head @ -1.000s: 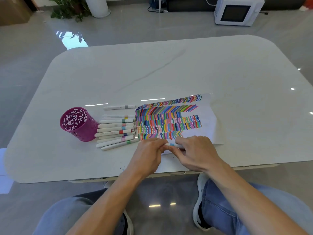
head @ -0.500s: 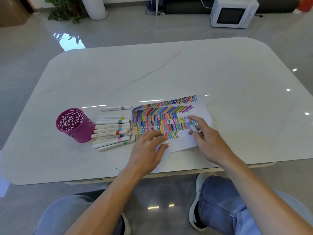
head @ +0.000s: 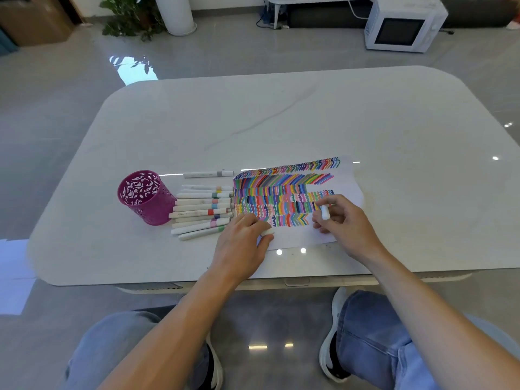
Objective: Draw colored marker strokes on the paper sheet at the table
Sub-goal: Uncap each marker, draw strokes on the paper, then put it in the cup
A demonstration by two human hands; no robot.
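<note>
A white paper sheet (head: 346, 178) lies on the table, covered with rows of coloured strokes. My right hand (head: 346, 223) holds a white marker (head: 325, 211) with its tip down at the right end of a lower row. My left hand (head: 242, 243) rests on the sheet's near left corner and pinches a small white marker cap (head: 267, 232) between thumb and fingers. Several white markers (head: 202, 211) with coloured bands lie side by side left of the sheet, and one more marker (head: 208, 173) lies apart behind them.
A magenta perforated pen cup (head: 145, 197) stands left of the markers. The white marble table (head: 281, 122) has its near edge just below my hands. My knees show under it. A microwave (head: 402, 25) and a potted plant (head: 132, 15) sit on the floor beyond.
My hands pulled apart at the sheet's near edge. The right hand carried the marker up and right to the lower stroke rows; the left stayed by the corner with the cap.
</note>
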